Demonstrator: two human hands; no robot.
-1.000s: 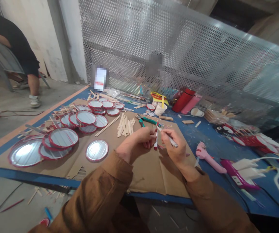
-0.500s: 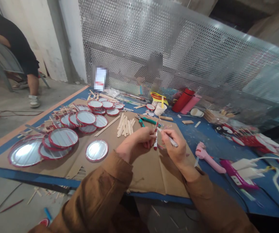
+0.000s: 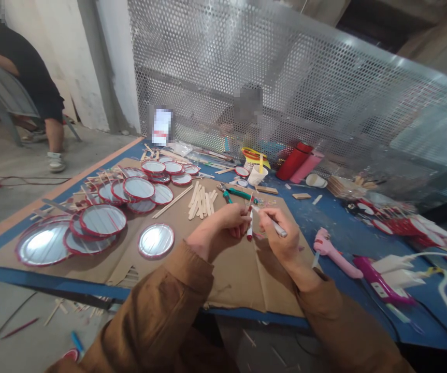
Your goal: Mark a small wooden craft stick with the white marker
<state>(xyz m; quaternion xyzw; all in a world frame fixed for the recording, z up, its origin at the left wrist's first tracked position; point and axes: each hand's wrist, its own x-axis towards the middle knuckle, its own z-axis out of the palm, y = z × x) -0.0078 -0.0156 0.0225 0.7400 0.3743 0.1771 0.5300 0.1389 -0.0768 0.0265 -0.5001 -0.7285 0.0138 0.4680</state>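
Observation:
My left hand [image 3: 236, 218] is closed around a slim red-and-white stick [image 3: 250, 225], held upright over the cardboard sheet [image 3: 239, 285]. Its exact kind is too small to make out. In my right hand [image 3: 283, 233] is a white marker [image 3: 278, 228], gripped like a pen, its tip at the upper, red part of the stick. Just beyond my hands lie green-handled pliers [image 3: 242, 194]. A pile of wooden craft sticks [image 3: 201, 201] is left of them. One round mirror-like disc with a red rim [image 3: 156, 240] lies by my left forearm.
Red-rimmed discs [image 3: 102, 220] are stacked on the left. A pink glue gun [image 3: 335, 254] and a purple power strip [image 3: 382, 282] with cables lie at right. A paper cup [image 3: 257, 175] and a red bottle [image 3: 295, 160] stand before the perforated metal screen [image 3: 192, 67]. A person sits far left.
Almost nothing differs. Both hands keep their grips, with the marker tip still at the stick; the whole view has shifted very slightly.

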